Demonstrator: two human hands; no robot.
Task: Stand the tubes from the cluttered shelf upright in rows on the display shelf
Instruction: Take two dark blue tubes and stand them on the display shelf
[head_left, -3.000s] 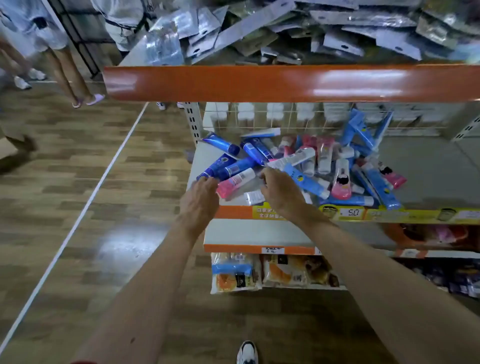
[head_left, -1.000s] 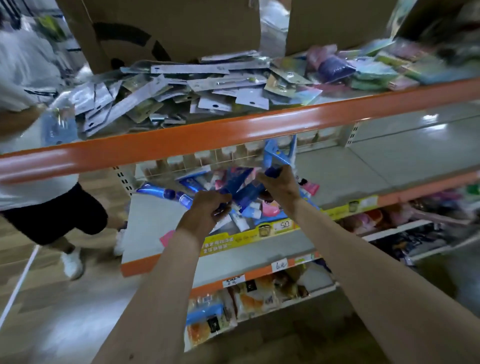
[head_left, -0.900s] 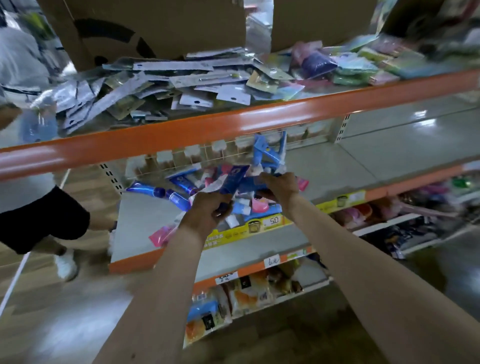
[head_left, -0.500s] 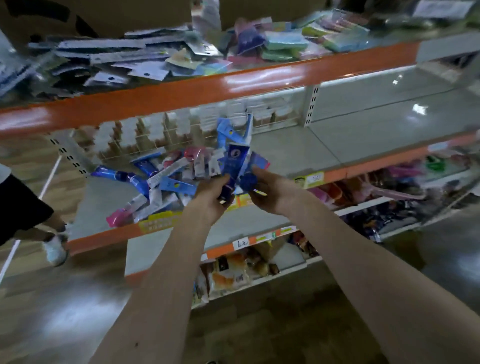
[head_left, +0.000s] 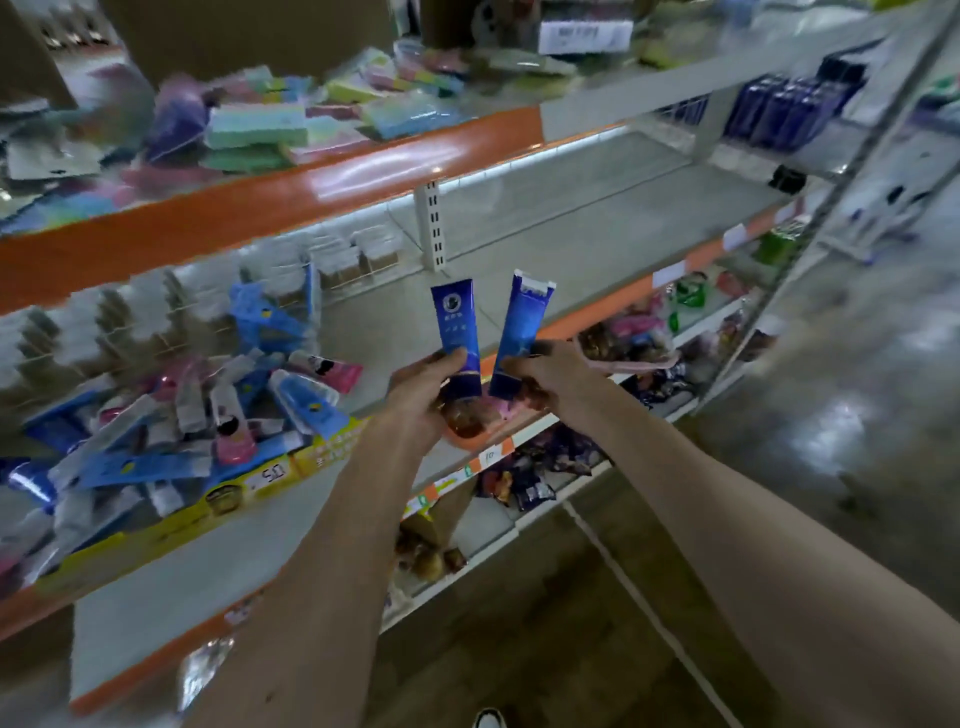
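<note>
Left hand (head_left: 423, 387): raised in front of the shelving. The thumb lies across the front of a tube and the fingers curl behind it, clamped on its lower end.
Right hand (head_left: 558, 371): level with the left and close beside it. The fingers are wrapped round the lower end of a second tube.
Left tube (head_left: 457, 332): dark blue, crimped end up, nearly vertical. The cap end is hidden in the palm.
Right tube (head_left: 521, 325): dark blue with a white crimp, tilted slightly to the right. It is near the left tube but not touching it.
Tube pile (head_left: 208, 410): blue, pink and white tubes lie crisscrossed on the cluttered shelf (head_left: 171, 519), to the left of the hands.
Display shelf (head_left: 571, 234): grey bay beyond the hands, right of the slotted upright (head_left: 434, 223). No tubes stand on the part in view.
Upper shelf (head_left: 311, 182): orange-edged and loaded with flat coloured packets (head_left: 260, 124).
Step in hand: transfer. Two tubes are lifted clear of the pile and carried toward the grey bay. No row has been started, so the task appears to be at its beginning.
Next move: reach forward over the front lip and set each tube down on its cap end. Place them side by side near the back or one end of the bay to start a row, then release them one at a time.
Caution: narrow caps give a small footing, so a tube released while tilted is likely to topple.
</note>
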